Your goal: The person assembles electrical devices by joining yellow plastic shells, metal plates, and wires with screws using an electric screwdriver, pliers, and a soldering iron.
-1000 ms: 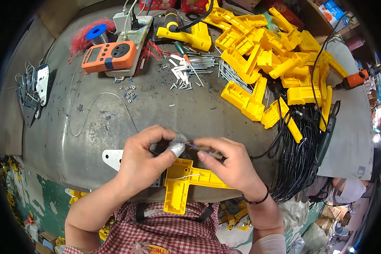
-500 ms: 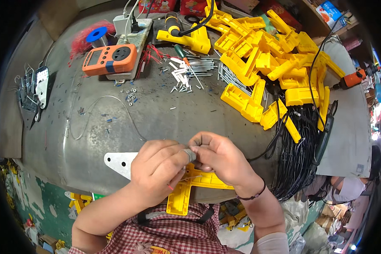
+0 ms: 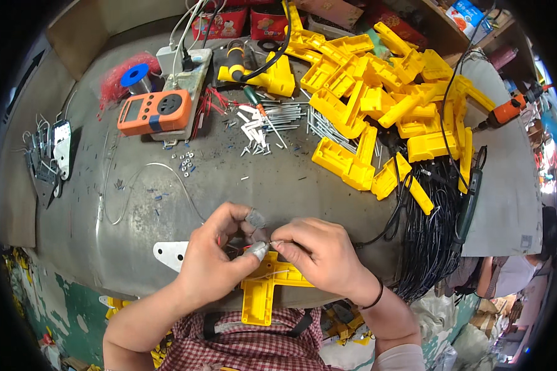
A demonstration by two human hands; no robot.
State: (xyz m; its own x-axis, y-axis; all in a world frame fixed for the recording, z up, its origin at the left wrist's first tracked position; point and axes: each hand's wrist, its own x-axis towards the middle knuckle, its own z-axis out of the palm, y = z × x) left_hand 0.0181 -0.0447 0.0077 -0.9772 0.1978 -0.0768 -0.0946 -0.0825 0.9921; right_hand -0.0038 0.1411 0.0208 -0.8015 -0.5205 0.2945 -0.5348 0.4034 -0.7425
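My left hand and my right hand meet fingertip to fingertip at the near edge of the grey table. My left thumb and forefinger wear grey finger caps and pinch thin red wires. My right hand pinches a small part against those wires; it is too small to name. Under both hands lies a yellow plastic housing, sticking out over the table edge. A white flat metal plate lies just left of my left hand.
A heap of yellow plastic housings fills the far right. A bundle of black cables lies at the right. An orange multimeter, a solder spool, a power strip, metal pins and an orange drill lie farther off.
Both hands have drawn closer together over the yellow housing, and the fingers now pinch the wires at one spot. The head view has shifted a little.
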